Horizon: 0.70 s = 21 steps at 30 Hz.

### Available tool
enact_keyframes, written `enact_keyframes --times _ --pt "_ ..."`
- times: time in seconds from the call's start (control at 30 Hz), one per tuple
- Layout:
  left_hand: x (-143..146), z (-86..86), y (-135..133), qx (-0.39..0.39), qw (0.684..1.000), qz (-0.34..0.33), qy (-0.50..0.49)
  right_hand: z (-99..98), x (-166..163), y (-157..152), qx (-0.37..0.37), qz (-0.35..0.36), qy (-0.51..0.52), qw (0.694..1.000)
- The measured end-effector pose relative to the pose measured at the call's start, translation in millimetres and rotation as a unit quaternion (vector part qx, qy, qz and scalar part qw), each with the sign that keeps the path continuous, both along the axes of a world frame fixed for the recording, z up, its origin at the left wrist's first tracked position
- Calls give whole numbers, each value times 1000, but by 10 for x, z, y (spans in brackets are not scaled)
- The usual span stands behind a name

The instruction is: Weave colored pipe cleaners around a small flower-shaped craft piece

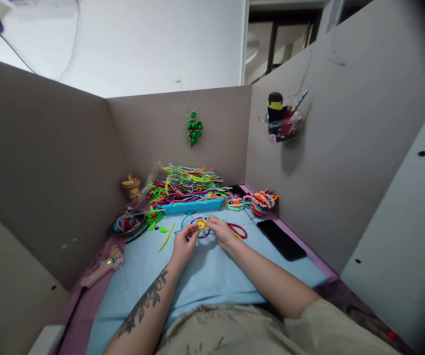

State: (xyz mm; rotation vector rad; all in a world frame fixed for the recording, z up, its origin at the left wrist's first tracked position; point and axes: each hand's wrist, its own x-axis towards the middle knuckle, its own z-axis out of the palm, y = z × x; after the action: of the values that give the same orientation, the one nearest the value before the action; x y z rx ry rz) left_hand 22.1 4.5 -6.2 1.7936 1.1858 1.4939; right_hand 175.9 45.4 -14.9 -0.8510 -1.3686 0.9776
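The small yellow-and-orange pipe-cleaner piece (201,225) sits just above the blue mat (205,276), between both hands, the left hand (183,242) pinching its near-left edge with closed fingers, the right hand (223,231) touching its right side, fingers curled.

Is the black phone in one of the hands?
No, the black phone lies flat on the table beside the right hand, untouched.
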Motion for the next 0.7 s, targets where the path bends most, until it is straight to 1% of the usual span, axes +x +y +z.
enact_keyframes --times 0.07,0.13,0.17,0.23,0.3,0.37,0.5,0.6,0.7 --pt "0 -1 -29 39 997 49 40 9 -19 -13 -22 2 34 999" --pt "4 0 -73 70 988 98 91 22 -35 -26 -31 -15 63 997" --pt "10 1 -97 79 984 109 119 29 -41 -33 -34 -26 74 996" --pt "28 2 -137 87 978 95 163 40 -51 -46 -39 -41 88 995" --pt "47 1 -155 87 978 68 177 46 -63 -59 -42 -43 90 994" --pt "55 -5 -148 85 980 57 170 45 -82 -72 -44 -35 80 995" --pt "33 -36 -99 87 985 61 134 28 -128 -102 -32 -15 42 998" --pt "19 -48 -75 74 991 72 87 12 -147 -123 -20 -11 14 1000" --pt "21 -21 -71 46 996 76 28 -3 -150 -126 -16 -13 -4 1000"
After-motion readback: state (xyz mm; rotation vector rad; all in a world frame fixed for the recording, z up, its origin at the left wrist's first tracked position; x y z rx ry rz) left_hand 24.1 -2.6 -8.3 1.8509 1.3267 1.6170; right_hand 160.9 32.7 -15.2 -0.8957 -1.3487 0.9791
